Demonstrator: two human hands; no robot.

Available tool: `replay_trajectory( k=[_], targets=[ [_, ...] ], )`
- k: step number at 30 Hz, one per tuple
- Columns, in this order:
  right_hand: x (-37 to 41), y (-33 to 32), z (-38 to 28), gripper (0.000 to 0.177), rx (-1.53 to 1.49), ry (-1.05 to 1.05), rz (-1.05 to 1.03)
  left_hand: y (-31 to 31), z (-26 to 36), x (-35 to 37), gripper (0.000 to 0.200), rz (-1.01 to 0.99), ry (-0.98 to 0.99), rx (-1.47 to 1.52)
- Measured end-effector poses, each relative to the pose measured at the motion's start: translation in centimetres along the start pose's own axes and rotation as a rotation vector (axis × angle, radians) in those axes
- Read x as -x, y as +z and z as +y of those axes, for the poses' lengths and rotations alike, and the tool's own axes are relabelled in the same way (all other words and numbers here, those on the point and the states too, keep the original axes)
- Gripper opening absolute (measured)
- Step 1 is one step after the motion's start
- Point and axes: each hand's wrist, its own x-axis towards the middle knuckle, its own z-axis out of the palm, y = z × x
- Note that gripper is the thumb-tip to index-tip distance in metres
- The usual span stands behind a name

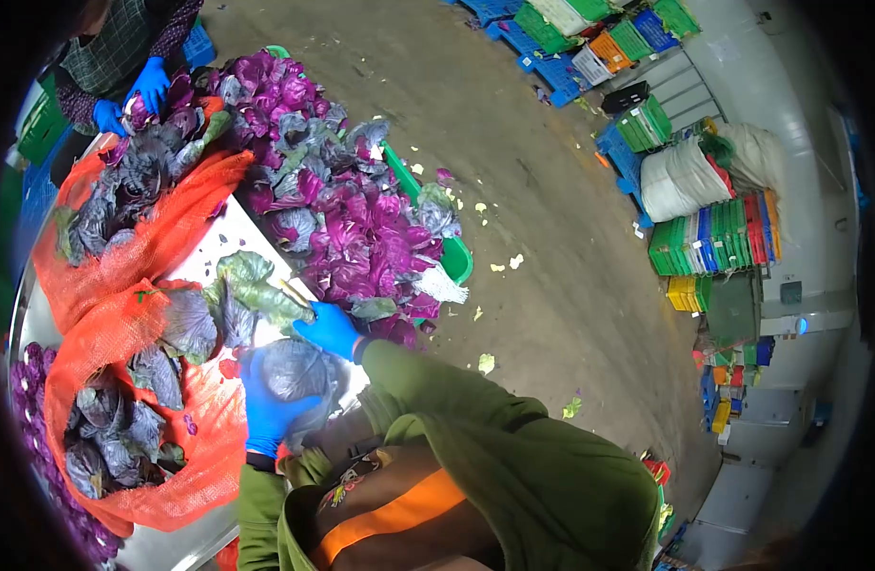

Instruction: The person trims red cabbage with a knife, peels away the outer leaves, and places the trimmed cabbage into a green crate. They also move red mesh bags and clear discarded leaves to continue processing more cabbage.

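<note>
My left hand [271,407], in a blue glove, is wrapped around the side of a red cabbage head [300,369] on the metal table [230,228]. Above that cabbage, my blue-gloved right hand [329,331] is closed, with a thin pale strip [296,293] at its fingertips; I cannot tell what it is. Loose greenish outer leaves [252,285] lie just beyond the right hand. To the left, an orange-red mesh sack [85,357] lies open with several dark cabbages [114,433] in it.
A co-worker's gloved hands [147,88] hold a cabbage at the far end, by another mesh sack [161,243]. Purple leaves [361,228] heap over a green container [456,259] beside the table. Stacked crates [708,236] stand along the wall; leaf scraps litter the floor [551,285].
</note>
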Motion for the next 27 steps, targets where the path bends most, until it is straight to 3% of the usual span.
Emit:
replay_trajectory(
  k=[2,4,5,6,7,8,12,13,14,15,16,17,18,21,23,24,26,27],
  targets=[
    [-0.4,1.2,0.0,0.042,-0.061,0.016,0.003,0.7,-0.1,1.0,0.119,0.089,-0.12,0.13],
    [-0.7,3.2,-0.1,0.039,-0.332,-0.035,0.096,0.6,-1.0,1.4,0.116,0.131,-0.11,0.185],
    [-0.3,3.3,-1.1,0.036,-0.158,-0.162,0.171,0.3,-1.3,1.4,0.116,0.143,-0.064,0.235],
    [-0.7,3.9,-1.2,0.034,-0.218,-0.349,0.213,0.0,-1.6,1.5,0.115,0.156,-0.025,0.282],
    [0.5,2.9,-3.3,0.033,-0.187,-0.327,0.144,-0.1,-2.0,1.7,0.116,0.172,-0.048,0.279],
    [2.0,1.7,-5.6,0.032,-0.154,-0.304,0.084,0.2,-2.0,1.6,0.113,0.214,-0.209,0.48],
    [2.5,2.0,-5.3,0.022,-0.154,-0.544,0.159,1.2,0.5,0.0,0.102,0.296,-0.113,0.302],
    [1.0,1.6,-4.9,0.021,-0.203,-0.507,0.23,1.5,0.7,-0.1,0.099,0.32,-0.111,0.187],
    [-1.1,1.0,-3.6,0.019,-0.209,-0.206,0.284,1.7,0.8,0.2,0.099,0.31,-0.114,0.195],
    [-2.7,0.0,-2.6,0.018,-0.399,-0.069,0.279,1.8,0.8,0.1,0.099,0.324,-0.097,0.162],
    [-3.7,-1.1,-0.8,0.022,-0.381,0.095,0.349,1.6,0.7,-0.3,0.099,0.342,-0.073,0.125],
    [-4.5,-2.9,1.1,0.026,-0.278,0.11,0.374,1.4,0.3,0.2,0.101,0.322,-0.059,0.105],
    [-5.1,-4.3,3.2,0.028,-0.348,0.049,0.331,1.4,0.1,0.4,0.101,0.328,-0.058,0.103],
    [-2.6,-7.2,1.5,0.03,-0.337,-0.019,0.255,1.2,0.0,1.7,0.102,0.403,-0.134,0.312],
    [0.1,-8.3,0.1,0.037,0.184,-0.049,0.456,1.1,0.3,0.8,0.1,0.421,-0.164,0.316],
    [0.3,-6.5,3.4,0.037,0.167,-0.448,0.634,1.3,0.4,0.3,0.099,0.452,-0.181,0.311],
    [5.1,-4.9,-0.9,0.034,-0.235,-0.27,0.152,1.3,-0.4,-0.7,0.096,0.425,-0.189,0.309],
    [6.5,-5.0,-2.2,0.032,0.025,-0.283,0.033,1.2,-0.6,-0.8,0.095,0.41,-0.201,0.318]
  ],
)
